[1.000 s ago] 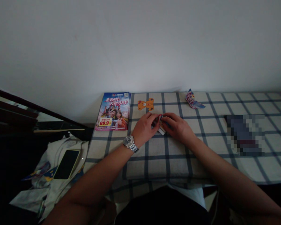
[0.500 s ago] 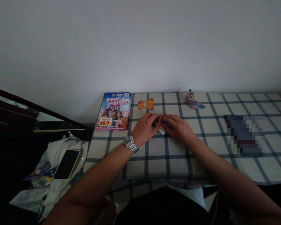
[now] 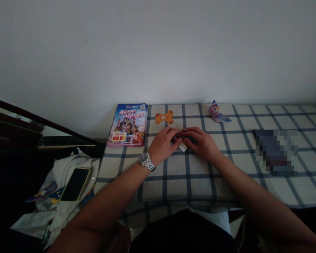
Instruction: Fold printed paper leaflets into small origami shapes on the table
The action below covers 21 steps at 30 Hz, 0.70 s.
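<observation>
My left hand [image 3: 163, 144], with a metal watch [image 3: 146, 161] on its wrist, and my right hand [image 3: 201, 142] meet over the checked tablecloth [image 3: 189, 175]. Between their curled fingers they pinch a small folded piece of printed paper [image 3: 181, 140], red and white, most of it hidden by the fingers. One white corner of it sticks out below my left thumb.
A colourful flyer [image 3: 127, 124] lies at the table's far left, an orange paper bear [image 3: 164, 117] beside it. A folded printed paper shape [image 3: 216, 112] sits near the wall. A blurred dark object [image 3: 276, 151] lies at right. A phone [image 3: 75, 184] rests on clutter at lower left.
Both hands have stayed in place; the fingers have shifted slightly and pressed the small paper lower toward the cloth.
</observation>
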Available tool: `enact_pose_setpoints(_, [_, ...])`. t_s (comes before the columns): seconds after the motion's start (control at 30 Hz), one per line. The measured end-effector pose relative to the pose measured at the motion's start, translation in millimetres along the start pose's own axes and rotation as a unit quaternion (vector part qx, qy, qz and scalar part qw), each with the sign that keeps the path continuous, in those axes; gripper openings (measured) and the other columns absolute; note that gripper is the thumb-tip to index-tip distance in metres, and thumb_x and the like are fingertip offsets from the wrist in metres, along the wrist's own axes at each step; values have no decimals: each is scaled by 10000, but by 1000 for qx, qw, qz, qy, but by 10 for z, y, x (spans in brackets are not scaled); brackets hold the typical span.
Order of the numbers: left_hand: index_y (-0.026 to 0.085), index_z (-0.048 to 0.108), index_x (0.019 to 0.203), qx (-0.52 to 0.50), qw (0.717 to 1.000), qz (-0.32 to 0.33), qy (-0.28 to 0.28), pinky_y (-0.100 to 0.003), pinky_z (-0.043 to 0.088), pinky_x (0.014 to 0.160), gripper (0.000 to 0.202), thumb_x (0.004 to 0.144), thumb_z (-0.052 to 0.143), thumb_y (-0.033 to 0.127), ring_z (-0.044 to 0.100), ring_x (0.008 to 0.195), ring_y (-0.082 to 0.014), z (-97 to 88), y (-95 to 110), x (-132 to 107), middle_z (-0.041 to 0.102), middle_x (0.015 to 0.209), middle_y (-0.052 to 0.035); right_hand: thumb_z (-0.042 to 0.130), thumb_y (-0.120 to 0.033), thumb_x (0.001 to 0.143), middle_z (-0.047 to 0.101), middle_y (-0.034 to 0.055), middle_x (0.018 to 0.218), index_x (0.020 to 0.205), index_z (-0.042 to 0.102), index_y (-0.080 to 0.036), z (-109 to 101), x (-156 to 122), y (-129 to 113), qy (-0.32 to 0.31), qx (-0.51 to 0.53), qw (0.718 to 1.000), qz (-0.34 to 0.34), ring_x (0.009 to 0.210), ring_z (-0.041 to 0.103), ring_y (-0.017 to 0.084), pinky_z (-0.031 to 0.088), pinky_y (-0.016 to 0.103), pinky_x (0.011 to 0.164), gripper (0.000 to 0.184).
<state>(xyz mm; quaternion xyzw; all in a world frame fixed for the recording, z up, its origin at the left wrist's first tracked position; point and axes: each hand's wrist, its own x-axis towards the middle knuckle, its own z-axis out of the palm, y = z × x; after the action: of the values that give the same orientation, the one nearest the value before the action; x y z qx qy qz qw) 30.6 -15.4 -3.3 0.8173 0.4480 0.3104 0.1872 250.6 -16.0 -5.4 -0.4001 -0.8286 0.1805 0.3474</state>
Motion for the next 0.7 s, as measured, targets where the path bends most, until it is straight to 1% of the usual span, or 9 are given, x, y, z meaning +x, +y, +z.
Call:
enact_pose_setpoints(0.07, [216,667,1206,-2,1000,0,-1,-365,578,933,235,977,696,256,671,1032,-212,1,-7,-4,655,1110,-54,597,-267,1024,725,98,1192,1182,693,-252,-19,7,21,11,18,1000,21,1114,712,256,604,456,988,185])
enact_pose_setpoints(0.17, [224,659,1252,-4,1000,-2,-4,-369,581,935,306,957,730,265,674,1035,-214,4,-17,-9,655,1129,-57,612,-299,1018,755,83,1091,1165,684,-242,-28,10,51,36,36,997,61,1014,732,253,616,437,910,173])
enact_pose_setpoints(0.3, [225,652,1271,-2,1000,3,-9,-378,577,937,357,939,765,292,669,1052,-225,7,-27,-5,656,1133,-63,642,-345,1004,774,78,1084,1165,690,-233,-3,0,80,57,52,991,111,950,751,242,620,413,866,202])
enact_pose_setpoints(0.5, [216,653,1246,-3,1000,20,-14,-380,564,948,320,957,747,315,657,1064,-223,-4,-20,6,656,1125,-59,710,-349,952,777,54,977,1168,713,-229,28,-13,137,56,63,989,121,833,743,224,623,373,749,247])
enact_pose_setpoints(0.7, [228,656,1243,-12,999,31,-18,-384,563,966,296,971,729,317,650,1080,-221,-11,-13,12,656,1135,-56,705,-341,952,764,63,984,1197,720,-239,6,-1,133,41,33,993,108,841,727,234,610,387,751,266])
